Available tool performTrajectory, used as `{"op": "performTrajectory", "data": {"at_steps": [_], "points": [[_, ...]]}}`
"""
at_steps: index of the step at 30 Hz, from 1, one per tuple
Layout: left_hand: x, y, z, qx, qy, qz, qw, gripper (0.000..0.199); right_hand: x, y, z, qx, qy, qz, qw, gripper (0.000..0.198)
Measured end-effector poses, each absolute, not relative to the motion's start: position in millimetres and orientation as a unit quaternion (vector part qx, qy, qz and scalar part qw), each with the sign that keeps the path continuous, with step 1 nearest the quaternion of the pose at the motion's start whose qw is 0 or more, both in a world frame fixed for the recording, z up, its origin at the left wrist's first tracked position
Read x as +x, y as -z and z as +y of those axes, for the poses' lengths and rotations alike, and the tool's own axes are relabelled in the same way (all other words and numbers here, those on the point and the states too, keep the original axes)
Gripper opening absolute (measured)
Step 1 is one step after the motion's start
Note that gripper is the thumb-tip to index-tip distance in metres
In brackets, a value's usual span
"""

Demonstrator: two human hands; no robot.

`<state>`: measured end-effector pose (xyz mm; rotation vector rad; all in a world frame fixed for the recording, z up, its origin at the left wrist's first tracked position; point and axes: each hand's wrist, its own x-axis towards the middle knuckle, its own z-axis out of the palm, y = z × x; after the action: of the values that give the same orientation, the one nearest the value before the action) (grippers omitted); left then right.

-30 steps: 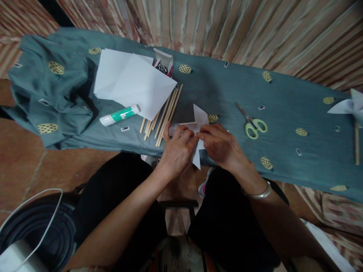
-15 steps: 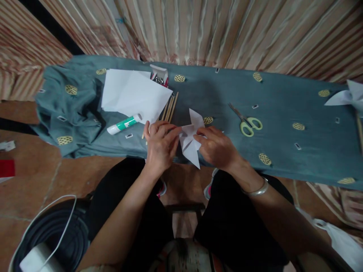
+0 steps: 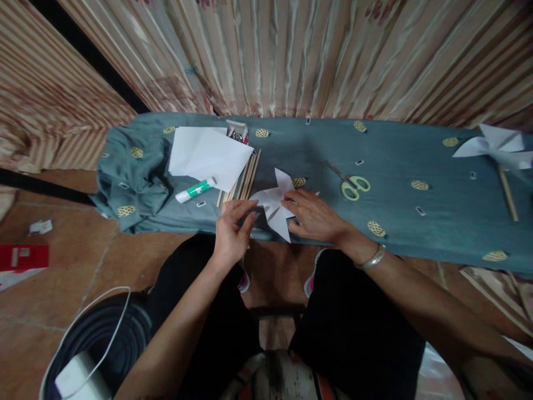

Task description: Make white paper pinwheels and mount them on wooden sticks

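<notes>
A white paper pinwheel (image 3: 272, 197) with pointed blades lies near the front edge of the cloth-covered table. My right hand (image 3: 318, 215) grips it by its middle and right side, fingers bent over the folds; the fingertips partly hide the centre. Just left of the pinwheel is my left hand (image 3: 234, 226), open, its thumb and index finger apart and their tips close to the left blade. I cannot tell whether the index fingertip touches the paper. Several thin wooden sticks (image 3: 249, 178) lie beyond my left hand.
White paper sheets (image 3: 204, 153), a glue stick (image 3: 195, 190) and a small box of metal pieces (image 3: 237, 132) lie to the left. Green-handled scissors (image 3: 350, 182) rest right of the pinwheel. Another pinwheel (image 3: 495, 145) on a stick is at far right. A curtain (image 3: 291, 61) hangs behind.
My left thumb and index finger have come off the pinwheel's left blade and spread apart, the hand shifting slightly left. My right hand stays on the pinwheel. The camera view has shifted.
</notes>
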<state>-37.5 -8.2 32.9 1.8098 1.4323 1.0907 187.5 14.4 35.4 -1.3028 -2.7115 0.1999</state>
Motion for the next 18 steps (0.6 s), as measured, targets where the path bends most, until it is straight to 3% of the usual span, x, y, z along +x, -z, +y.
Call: {"op": "performTrajectory", "data": {"at_steps": [4, 8, 12, 18], "points": [[-28, -36, -22, 0.506, -0.448, 0.538, 0.504, 0.022, 191, -32, 20, -0.403, -0.062, -0.91, 0.072, 0.034], [-22, -39, -36, 0.297, -0.467, 0.534, 0.639, 0.025, 192, -28, 24, -0.382, -0.038, -0.92, 0.076, 0.029], [-19, -40, -44, 0.148, -0.451, 0.522, 0.709, 0.025, 192, -29, 27, -0.363, -0.028, -0.929, 0.065, 0.023], [-14, -36, -47, 0.107, -0.445, 0.5, 0.735, 0.021, 191, -34, 33, -0.353, -0.013, -0.935, 0.045, 0.017]]}}
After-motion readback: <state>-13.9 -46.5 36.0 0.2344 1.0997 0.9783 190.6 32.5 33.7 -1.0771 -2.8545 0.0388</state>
